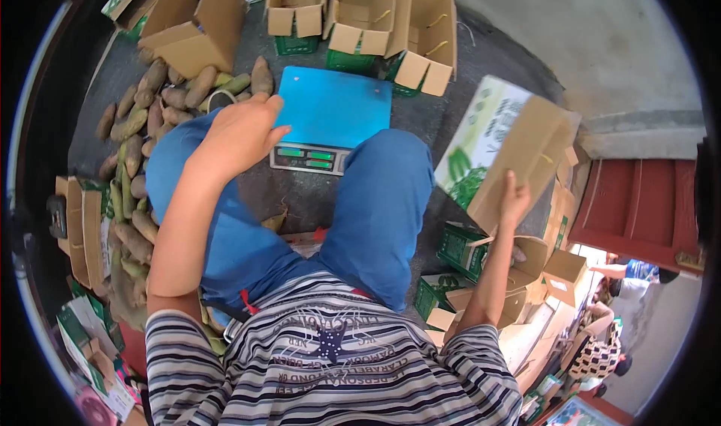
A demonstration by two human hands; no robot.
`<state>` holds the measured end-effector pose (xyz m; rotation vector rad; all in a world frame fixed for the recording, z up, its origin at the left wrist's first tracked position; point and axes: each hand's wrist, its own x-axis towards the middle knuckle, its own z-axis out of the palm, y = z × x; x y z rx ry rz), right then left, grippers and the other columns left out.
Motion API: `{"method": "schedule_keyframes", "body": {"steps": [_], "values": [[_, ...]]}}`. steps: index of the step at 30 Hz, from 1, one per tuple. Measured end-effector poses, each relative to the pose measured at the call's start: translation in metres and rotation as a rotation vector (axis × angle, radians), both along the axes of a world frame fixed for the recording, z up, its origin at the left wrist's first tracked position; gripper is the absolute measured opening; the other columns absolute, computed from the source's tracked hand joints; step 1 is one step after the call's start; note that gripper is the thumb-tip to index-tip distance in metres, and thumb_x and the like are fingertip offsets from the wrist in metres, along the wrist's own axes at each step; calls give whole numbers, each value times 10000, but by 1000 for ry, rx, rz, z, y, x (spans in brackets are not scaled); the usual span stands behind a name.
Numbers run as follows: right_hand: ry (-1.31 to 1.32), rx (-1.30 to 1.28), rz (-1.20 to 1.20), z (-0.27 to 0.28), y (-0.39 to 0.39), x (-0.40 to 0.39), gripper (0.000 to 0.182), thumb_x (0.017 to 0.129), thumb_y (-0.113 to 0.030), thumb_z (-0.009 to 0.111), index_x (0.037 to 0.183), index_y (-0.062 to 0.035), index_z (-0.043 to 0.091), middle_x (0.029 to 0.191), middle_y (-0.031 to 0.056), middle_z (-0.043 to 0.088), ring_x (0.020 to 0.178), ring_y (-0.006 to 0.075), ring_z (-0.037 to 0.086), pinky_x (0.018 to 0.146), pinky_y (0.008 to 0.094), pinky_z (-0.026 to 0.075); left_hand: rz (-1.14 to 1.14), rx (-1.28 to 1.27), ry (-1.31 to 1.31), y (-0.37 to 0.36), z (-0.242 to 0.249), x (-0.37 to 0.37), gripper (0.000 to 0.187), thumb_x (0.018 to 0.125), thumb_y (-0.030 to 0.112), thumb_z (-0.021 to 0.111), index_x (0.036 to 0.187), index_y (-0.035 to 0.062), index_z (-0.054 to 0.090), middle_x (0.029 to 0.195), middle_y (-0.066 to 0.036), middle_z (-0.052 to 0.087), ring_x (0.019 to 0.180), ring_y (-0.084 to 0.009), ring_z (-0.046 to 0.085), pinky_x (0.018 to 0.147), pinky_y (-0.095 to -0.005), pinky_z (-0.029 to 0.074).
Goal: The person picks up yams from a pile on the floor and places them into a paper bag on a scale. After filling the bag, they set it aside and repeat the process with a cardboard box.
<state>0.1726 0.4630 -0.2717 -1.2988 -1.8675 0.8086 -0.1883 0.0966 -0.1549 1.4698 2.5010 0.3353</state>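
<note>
My right hand (515, 198) grips the edge of a cardboard box (518, 152) with a white and green printed side, holding it tilted to the right of my knees. My left hand (242, 132) hovers over my left knee near the left edge of a blue-topped digital scale (336, 107), thumb and forefinger apart. Its other fingers are partly hidden, and nothing shows in it. Green digits glow on the scale's display, and nothing lies on its platform. Just behind that hand is a pale ring-shaped thing (219, 100), partly covered.
Brown and green elongated vegetables (134, 156) are heaped on the floor at left. Several open cardboard boxes (360, 13) stand at the back, with more boxes (466, 249) at right. Beyond a red door (638, 208), people (601, 343) are at lower right.
</note>
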Motion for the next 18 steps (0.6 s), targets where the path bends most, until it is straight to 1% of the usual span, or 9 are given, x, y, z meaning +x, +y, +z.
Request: {"method": "schedule_keyframes", "body": {"steps": [1, 3, 6, 7, 9, 11, 13, 15, 18], "values": [[82, 65, 54, 25, -13, -14, 305, 871, -168, 627, 1093, 38, 590, 988, 71, 644, 867, 122, 574, 796, 254, 459, -12, 18, 9, -1, -2, 0, 261, 808, 195, 621, 886, -6, 473, 863, -196, 534, 823, -386, 553, 694, -463, 437], [158, 154, 158, 75, -40, -43, 303, 867, -176, 634, 1076, 39, 592, 971, 62, 643, 858, 105, 566, 776, 243, 457, -27, 27, 17, -1, -2, 1, 267, 809, 195, 622, 893, -12, 477, 862, -196, 534, 819, -386, 555, 693, -459, 441], [109, 211, 291, 123, -63, -72, 275, 856, -165, 646, 1050, 25, 603, 931, 53, 652, 828, 90, 561, 742, 242, 461, -15, 52, 20, -2, -5, 2, 269, 810, 196, 623, 900, -14, 480, 857, -195, 531, 823, -388, 553, 697, -462, 440], [89, 209, 373, 136, -71, -85, 268, 853, -166, 647, 1042, 20, 605, 917, 51, 654, 815, 86, 560, 730, 242, 462, -10, 58, 17, -3, -5, 2, 272, 810, 199, 624, 897, -15, 481, 860, -194, 532, 824, -389, 552, 698, -463, 439], [49, 203, 538, 156, -90, -117, 255, 848, -168, 650, 1026, 11, 610, 887, 48, 657, 789, 78, 557, 705, 241, 462, 2, 69, 13, -7, -5, 1, 278, 810, 207, 625, 890, -17, 481, 865, -193, 534, 826, -391, 550, 700, -466, 438], [-74, 129, 658, 168, -113, -156, 270, 837, -184, 654, 1029, 2, 612, 842, 72, 656, 743, 81, 558, 685, 238, 460, 10, 62, -8, -13, -5, -1, 278, 809, 215, 626, 870, -16, 484, 875, -193, 539, 827, -391, 549, 701, -466, 437], [-196, 169, 833, 160, -125, -197, 282, 837, -243, 637, 1008, -20, 615, 829, 121, 650, 725, 174, 620, 678, 285, 476, 20, 52, -19, -21, -6, -2, 280, 809, 223, 627, 850, -15, 486, 871, -192, 543, 823, -391, 548, 701, -465, 436], [-395, 391, 980, 135, -122, -231, 269, 826, -284, 621, 973, -58, 616, 850, 160, 634, 773, 311, 622, 684, 372, 484, 24, 41, -19, -27, -8, -4, 283, 808, 232, 628, 830, -13, 486, 853, -191, 548, 816, -390, 547, 701, -463, 436], [-524, 412, 1145, 114, -131, -260, 252, 818, -302, 610, 931, -77, 599, 869, 159, 629, 834, 361, 585, 694, 436, 470, 31, 65, -11, -31, -11, -5, 284, 808, 238, 627, 823, -9, 490, 815, -188, 550, 800, -392, 547, 696, -462, 436]]}}
